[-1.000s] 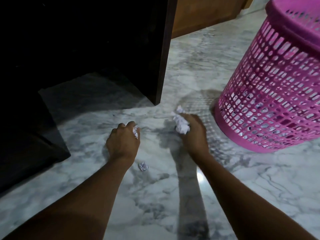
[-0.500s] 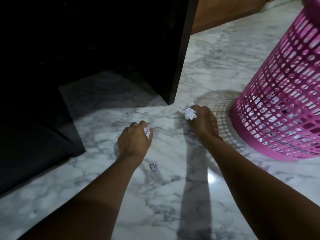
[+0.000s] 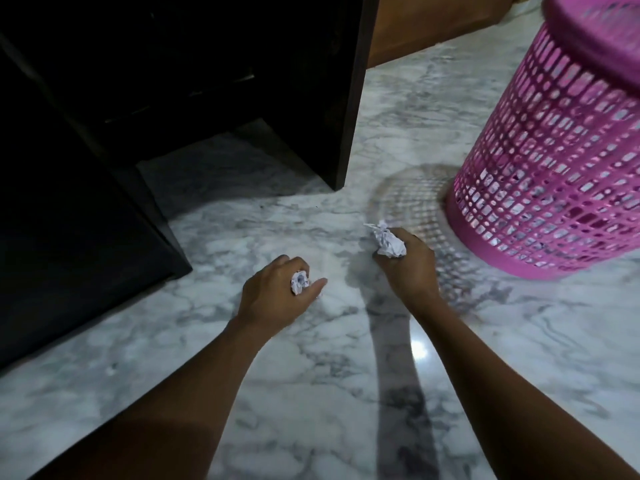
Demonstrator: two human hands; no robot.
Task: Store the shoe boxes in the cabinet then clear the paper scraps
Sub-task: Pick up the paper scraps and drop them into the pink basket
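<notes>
- Marble floor (image 3: 346,375) open between cabinet (image 3: 346,116) corner and pink basket (image 3: 554,174)
- Left hand (image 3: 277,299) grip holds small scrap (image 3: 299,282); right hand (image 3: 410,271) grip holds paper wad (image 3: 389,241)
- Earlier loose floor scrap gone from view

A pink plastic lattice basket (image 3: 554,168) stands upright on a grey-veined white marble floor (image 3: 329,386) at the right of the scene, casting a perforated shadow (image 3: 412,199) to its left, while a brown wooden panel (image 3: 433,26) runs along the floor's far edge
</notes>
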